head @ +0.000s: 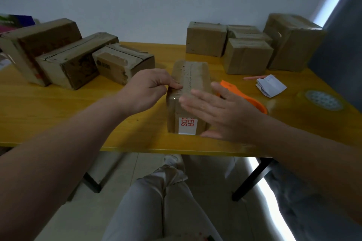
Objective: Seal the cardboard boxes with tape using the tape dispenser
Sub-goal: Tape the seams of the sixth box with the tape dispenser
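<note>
The near box [174, 115] is being gripped by the curled left hand [148, 88] and smoothed by the flat, straight-fingered right hand [221, 111], with its tape [188, 80] risking being creased by uneven pressure.

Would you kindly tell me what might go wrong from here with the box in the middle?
The middle box sits close to the front edge of the table, so the flat right hand against its side might nudge it off, though the left hand grips its top. The orange tape dispenser lies just behind the right hand and could get knocked.
</note>
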### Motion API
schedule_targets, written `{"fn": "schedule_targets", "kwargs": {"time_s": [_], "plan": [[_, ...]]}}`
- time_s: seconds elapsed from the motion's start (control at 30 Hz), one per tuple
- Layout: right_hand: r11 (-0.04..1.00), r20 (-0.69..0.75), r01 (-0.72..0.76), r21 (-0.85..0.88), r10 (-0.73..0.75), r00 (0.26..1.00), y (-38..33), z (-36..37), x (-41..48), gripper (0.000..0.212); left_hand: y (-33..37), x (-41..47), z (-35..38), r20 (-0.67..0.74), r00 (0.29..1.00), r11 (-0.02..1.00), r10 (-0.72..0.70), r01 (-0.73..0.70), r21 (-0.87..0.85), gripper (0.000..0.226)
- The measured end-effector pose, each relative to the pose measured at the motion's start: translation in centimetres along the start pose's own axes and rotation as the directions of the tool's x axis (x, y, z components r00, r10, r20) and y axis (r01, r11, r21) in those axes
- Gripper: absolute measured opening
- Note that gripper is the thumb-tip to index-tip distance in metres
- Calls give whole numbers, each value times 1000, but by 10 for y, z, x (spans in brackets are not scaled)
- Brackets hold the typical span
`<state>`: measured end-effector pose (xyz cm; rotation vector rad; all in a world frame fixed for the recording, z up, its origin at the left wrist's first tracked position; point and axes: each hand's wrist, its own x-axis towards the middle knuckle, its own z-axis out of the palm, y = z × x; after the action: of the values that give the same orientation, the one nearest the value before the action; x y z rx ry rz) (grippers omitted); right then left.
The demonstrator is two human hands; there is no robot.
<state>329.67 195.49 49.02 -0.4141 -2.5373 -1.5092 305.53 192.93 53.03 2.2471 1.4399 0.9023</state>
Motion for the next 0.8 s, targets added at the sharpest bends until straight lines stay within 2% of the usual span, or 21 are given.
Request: {"fn": "schedule_targets", "kwargs": {"time_s": [0.07, 0.23, 0.33, 0.43, 0.53, 0.6, 0.67, 0.73, 0.8], "plan": [[999, -4, -45, 3, 45, 999, 5, 0, -12, 88, 1, 0, 1, -8, 1000, 1000, -5, 5, -4, 38], [988, 52, -41, 149, 34, 998, -6, 0, -29, 95, 4, 1, 2, -9, 1000, 999, -27, 27, 17, 37], [984, 71, -38, 175, 26, 997, -6, -2, -31, 91, 7, 0, 4, -28, 998, 999, -50, 50, 21, 32], [969, 45, 10, 246, -21, 999, 1, -7, -31, 72, 13, 3, 9, -59, 998, 989, -26, 35, 144, 21], [952, -68, 81, 295, -64, 996, 8, -12, -35, 39, 25, 10, 20, -102, 990, 925, -95, 125, 358, 45], [937, -133, -2, 350, 52, 990, 7, -16, -35, 24, 37, 17, 28, -148, 974, 853, -170, 221, 473, 61], [881, -117, -163, 444, 238, 964, 4, -19, -36, 18, 46, 24, 36, -152, 960, 781, -235, 279, 559, 78], [784, -8, -362, 505, 424, 906, 4, -19, -36, 15, 51, 31, 42, -130, 942, 726, -309, 321, 608, 98], [633, 263, -609, 478, 558, 787, 5, -13, -36, 14, 55, 36, 46, -100, 920, 702, -380, 357, 617, 105]]}}
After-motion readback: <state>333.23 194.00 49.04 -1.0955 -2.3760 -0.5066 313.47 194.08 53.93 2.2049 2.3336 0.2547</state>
